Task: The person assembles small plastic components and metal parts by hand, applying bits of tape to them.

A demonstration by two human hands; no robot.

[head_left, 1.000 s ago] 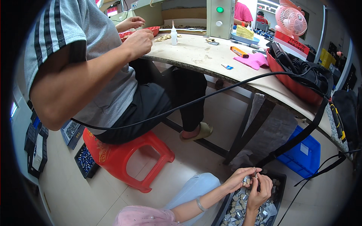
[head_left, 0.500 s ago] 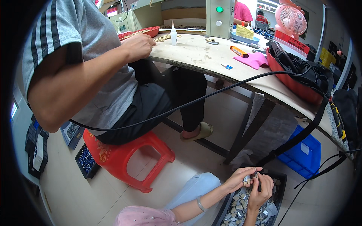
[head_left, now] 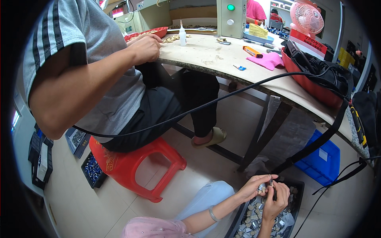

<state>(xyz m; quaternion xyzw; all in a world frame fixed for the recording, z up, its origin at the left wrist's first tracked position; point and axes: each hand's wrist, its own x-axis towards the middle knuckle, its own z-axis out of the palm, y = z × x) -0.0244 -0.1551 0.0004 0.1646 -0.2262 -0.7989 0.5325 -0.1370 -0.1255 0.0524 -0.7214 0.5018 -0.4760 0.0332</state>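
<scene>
Low at the right, my left hand and my right hand meet above a black tray. Several small silver and tan pieces are held in the curled fingers of my left hand. Between the fingertips of both hands is a small dark piece, partly hidden by the fingers. The tray under my hands is filled with loose small tan and silver-grey pieces, with bits of clear plastic among them. A bracelet circles my left wrist.
A co-worker sits on a red stool at the worktable. A blue crate stands beyond my tray. A black cable and strap cross the view. Another black tray holds blue pieces.
My hands stay together over the tray, with only slight finger movement. The co-worker's hand has shifted a little on the table. The whole view has moved slightly.
</scene>
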